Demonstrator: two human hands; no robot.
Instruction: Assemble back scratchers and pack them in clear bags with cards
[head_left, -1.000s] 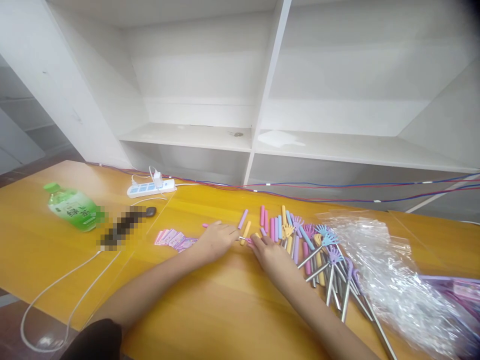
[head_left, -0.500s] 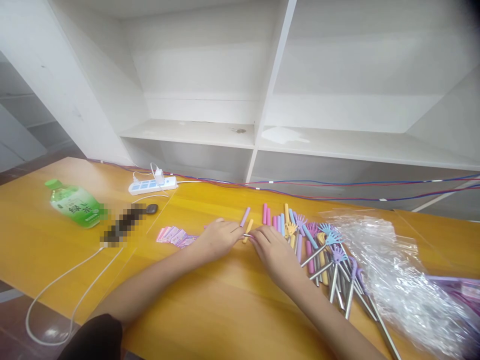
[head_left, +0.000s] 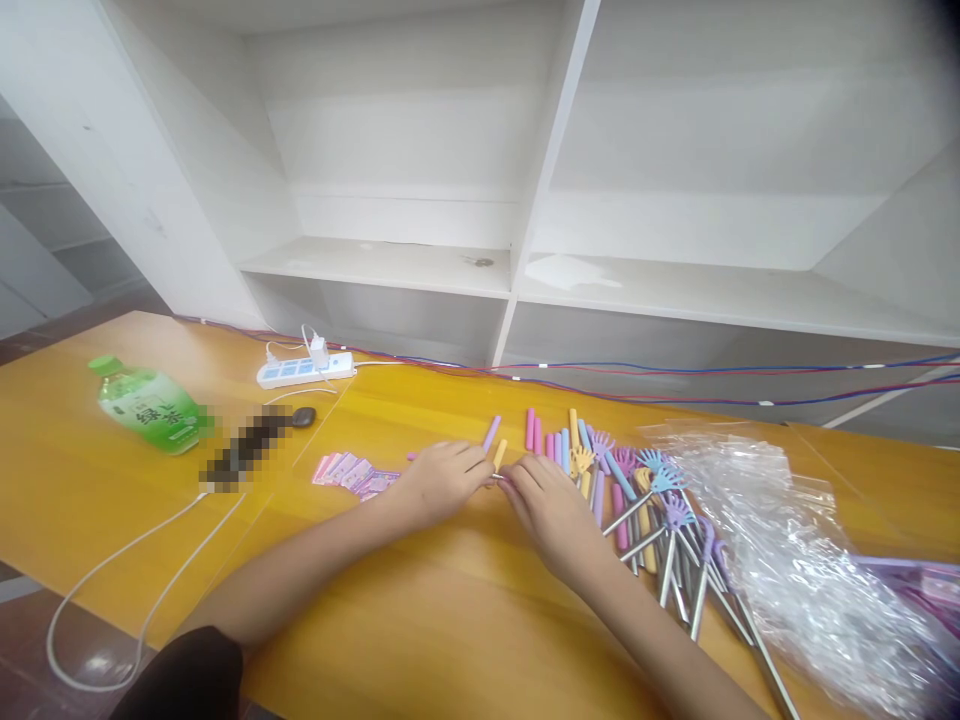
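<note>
Bare metal glints between your fingertips: a thin rod (head_left: 497, 477), over the middle of the table, mostly hidden by your fingers. Your left hand (head_left: 450, 482) pinches it from one side, your right hand (head_left: 553, 512) from the other, thumbs and fingers closed. The two-ended hold probably keeps so small a piece steady; what lies under your palms, I cannot tell.

Just beyond your fingers, a yellow tube (head_left: 501, 453) and a purple tube (head_left: 491, 433) lie apart from the rest. To your right, pink tubes (head_left: 533, 430) sit side by side, next to back scratchers (head_left: 664, 472) with hand-shaped heads, likely kept there for short reaches. Clear plastic bags (head_left: 795, 540) heap beyond them. By your left wrist, printed cards (head_left: 349, 472) overlap in a fan, perhaps for easy picking.

Surface: glossy orange-brown wooden table (head_left: 450, 630), a seam at left. A green bottle (head_left: 146, 405) lies on its side; a power strip (head_left: 306, 371) sits farther back. Behind, white shelves (head_left: 375, 262), with cables (head_left: 630, 368) along the table's back edge.
</note>
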